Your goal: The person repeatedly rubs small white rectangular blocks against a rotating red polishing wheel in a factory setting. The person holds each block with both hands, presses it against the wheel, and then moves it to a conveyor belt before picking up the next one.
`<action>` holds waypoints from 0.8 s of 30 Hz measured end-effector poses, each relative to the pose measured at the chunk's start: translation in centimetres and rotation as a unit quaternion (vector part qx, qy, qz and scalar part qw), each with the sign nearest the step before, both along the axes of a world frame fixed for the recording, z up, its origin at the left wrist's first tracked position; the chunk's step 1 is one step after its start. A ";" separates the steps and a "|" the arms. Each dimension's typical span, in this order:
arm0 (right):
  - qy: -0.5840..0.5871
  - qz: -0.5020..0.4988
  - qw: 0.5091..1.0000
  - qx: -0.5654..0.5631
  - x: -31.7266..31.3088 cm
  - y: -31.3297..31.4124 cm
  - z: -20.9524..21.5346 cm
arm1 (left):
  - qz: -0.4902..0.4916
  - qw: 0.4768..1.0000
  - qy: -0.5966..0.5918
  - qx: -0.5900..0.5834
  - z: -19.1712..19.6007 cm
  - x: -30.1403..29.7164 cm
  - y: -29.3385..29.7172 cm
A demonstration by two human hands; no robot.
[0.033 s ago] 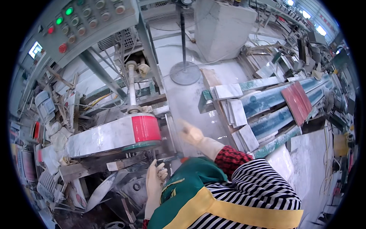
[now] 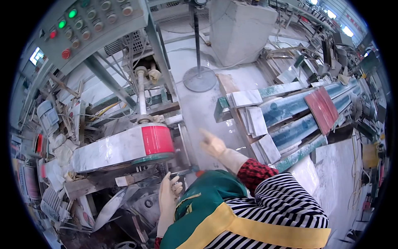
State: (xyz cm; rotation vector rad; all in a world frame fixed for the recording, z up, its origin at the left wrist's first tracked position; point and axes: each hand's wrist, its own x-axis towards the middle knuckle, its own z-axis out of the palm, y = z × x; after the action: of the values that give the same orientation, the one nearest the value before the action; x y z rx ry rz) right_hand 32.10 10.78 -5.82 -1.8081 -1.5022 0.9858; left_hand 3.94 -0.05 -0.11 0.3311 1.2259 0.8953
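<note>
My right hand, in a pale glove, hangs in the air over the floor, right of the belt machine's red-banded end. Its index finger stretches out and the other fingers look loosely bent, with nothing visible in them. My left hand, also in a pale glove, is low in front of the belt machine, beside my green apron. Its thumb stands apart from half-curled fingers, and no object shows in it. The white belt has a bright red band near its right end. Neither hand visibly touches the machine.
A control panel with lit green and red buttons stands upper left. On the right, white stone slabs and a reddish slab rest on a green-edged rack. A round stand base is ahead. Scraps crowd the lower left.
My right hand has shifted slightly to the right. My left hand keeps nearly the same place and pose. The whole view has slid a little to the left.
</note>
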 end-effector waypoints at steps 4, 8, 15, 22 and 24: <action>0.005 -0.094 0.995 -0.020 5.4 -3.0 0.7 | -0.028 0.999 0.014 0.022 0.8 0.1 2.4; -0.026 -0.192 0.981 0.008 11.1 -5.5 0.5 | -0.038 0.999 -0.014 0.026 0.3 1.9 3.6; -0.397 -0.010 0.908 0.137 18.4 0.7 8.6 | -0.049 0.998 -0.024 0.011 -0.9 5.5 4.9; -0.478 0.311 0.821 0.006 23.4 12.6 11.5 | -0.015 0.999 0.022 -0.034 1.2 8.1 3.8; -0.485 0.377 0.789 0.000 23.8 14.8 10.4 | 0.023 0.998 0.033 -0.052 1.0 7.3 2.8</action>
State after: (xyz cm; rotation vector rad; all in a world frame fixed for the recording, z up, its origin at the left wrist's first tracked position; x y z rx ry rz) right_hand 55.91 25.58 4.60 -1.7919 -3.0046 0.2619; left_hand 11.22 2.76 0.94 0.2521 1.3400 0.8629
